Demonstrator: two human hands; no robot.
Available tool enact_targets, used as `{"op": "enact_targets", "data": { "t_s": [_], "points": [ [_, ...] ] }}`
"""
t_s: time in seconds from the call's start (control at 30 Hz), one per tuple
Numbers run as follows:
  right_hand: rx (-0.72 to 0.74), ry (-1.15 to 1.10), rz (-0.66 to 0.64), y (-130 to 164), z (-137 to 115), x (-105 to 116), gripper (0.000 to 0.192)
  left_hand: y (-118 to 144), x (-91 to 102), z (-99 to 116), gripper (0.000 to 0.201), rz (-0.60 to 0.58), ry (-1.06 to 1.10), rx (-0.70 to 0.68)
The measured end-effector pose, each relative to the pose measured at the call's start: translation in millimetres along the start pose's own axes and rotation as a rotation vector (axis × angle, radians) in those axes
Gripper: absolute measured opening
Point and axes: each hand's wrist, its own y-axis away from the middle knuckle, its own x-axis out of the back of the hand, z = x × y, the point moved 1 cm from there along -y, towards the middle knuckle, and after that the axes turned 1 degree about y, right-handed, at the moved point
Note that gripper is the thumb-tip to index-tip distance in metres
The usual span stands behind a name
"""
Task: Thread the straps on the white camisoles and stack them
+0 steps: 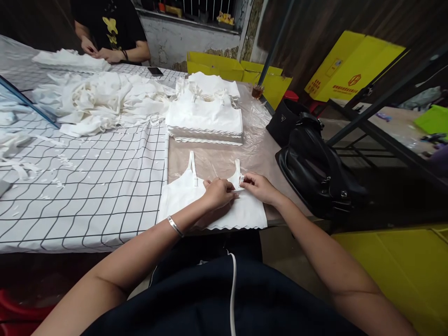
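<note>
At the near edge of the table, with clock positions read from its centre, lies a white sleeveless fabric garment with a scalloped hem (247, 212), flat, hem at 6 o'clock. Its left side overlaps the white cloth with a black grid (115, 196); the remainder rests on clear plastic sheeting (184, 161). Right hand (259, 187): thumb and fingertips pinched on the narrow white strap (238, 165) at 1 o'clock, near its base. Left hand (220, 192): fingers curled, resting on the garment just beside the right — whether fabric is gripped cannot be told. A silver metal bracelet (175, 226) is worn on the left wrist

At 12 o'clock, a neat stack of white garments (206, 116), apart from the hands. At 10 to 11 o'clock, a tangled heap of white fabric strips (115, 95). Beyond it, at 11 o'clock, a co-worker in a black top (129, 32) — both hands together at a white fabric pile (70, 60). At 2 o'clock, a black leather bag (311, 163); at 1 o'clock, a glass of brown liquid (257, 91)
</note>
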Motion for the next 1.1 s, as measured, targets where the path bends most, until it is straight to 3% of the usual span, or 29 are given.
{"op": "enact_targets", "data": {
  "t_s": [0.17, 0.5, 0.83, 0.9, 1.0, 1.1],
  "points": [
    [0.076, 0.133, -0.067, 1.6, -5.9, -1.2, 0.013, 1.5, 2.3, 2.6, 0.016, -0.002, 0.021, 0.025],
    [0.072, 0.134, -0.072, 5.3, -0.2, -4.0, 0.013, 2.4, 3.5, 3.4, 0.016, -0.006, 0.039, 0.05],
    [0.036, 0.006, 0.055, 3.8, -7.4, -23.8, 0.016, 0.0, -2.8, 1.2, 0.02, 0.023, -0.046, 0.021],
    [-0.071, -0.154, 0.09, 4.1, -7.4, -26.7, 0.017, 11.0, -6.3, 0.8, 0.016, 0.13, -0.165, -0.048],
    [-0.285, -0.582, 0.112, -4.9, -8.6, -20.1, 0.017, 37.9, -18.0, -2.8, 0.047, 0.259, -0.38, -0.317],
    [-0.487, -0.882, 0.134, -35.3, -12.1, 1.4, 0.013, 62.1, -34.1, -12.6, 0.065, 0.104, -0.482, -0.604]
  ]
}}
